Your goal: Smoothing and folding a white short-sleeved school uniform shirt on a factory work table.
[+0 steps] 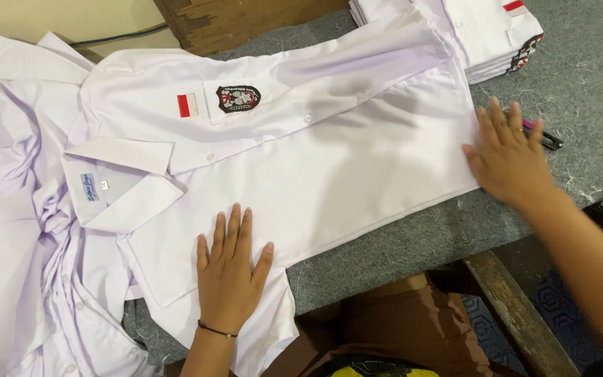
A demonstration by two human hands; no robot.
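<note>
Pressing flat, both palms open, gripping nothing: left hand (230,269) on the white uniform shirt (301,160) near its shoulder, right hand (507,157) at the hem. Shirt lies face-up on grey felt table (594,70), buttoned, smoothed; folding not begun. Long axis runs left-right, collar (116,178) pointing left.

white buttoned shirt (315,160) with chest badge lies flat, collar left, on grey table.

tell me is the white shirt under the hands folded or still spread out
Spread out: the white shirt lies flat, buttoned front up, collar open. Left hand presses the near side, right hand the hem. A folded stack lies behind.
</note>
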